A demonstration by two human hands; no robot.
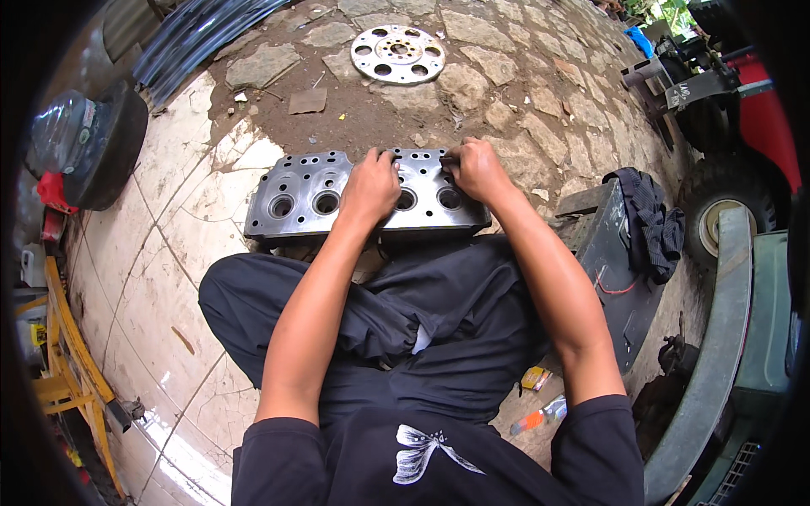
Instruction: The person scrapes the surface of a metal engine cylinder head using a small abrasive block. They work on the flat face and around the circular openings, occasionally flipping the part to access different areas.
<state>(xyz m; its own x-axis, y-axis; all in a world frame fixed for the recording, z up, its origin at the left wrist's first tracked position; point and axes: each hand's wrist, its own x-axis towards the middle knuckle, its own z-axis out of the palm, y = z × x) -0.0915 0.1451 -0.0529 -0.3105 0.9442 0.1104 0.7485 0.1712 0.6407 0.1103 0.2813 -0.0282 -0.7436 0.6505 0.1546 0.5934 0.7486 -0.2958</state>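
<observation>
A machined metal cylinder head [304,181], with round valve ports and several small holes, lies flat side up in front of my crossed legs. My left hand [371,187] rests on its middle with fingers curled at the far edge; what they grip, if anything, is hidden. Over the far right corner, my right hand [479,171] is closed, thumb and fingers pinched near a small dark piece I cannot identify. Beyond the cylinder head, a round metal plate with large holes, like a flywheel [399,55], lies on the stone paving.
On my right stands a dark metal box [616,253] with a dark cloth [650,223] over it. A small yellow packet [536,379] and an orange-tipped tube [538,417] lie by my right thigh. At left are a black tub [118,148] and a yellow frame [76,354].
</observation>
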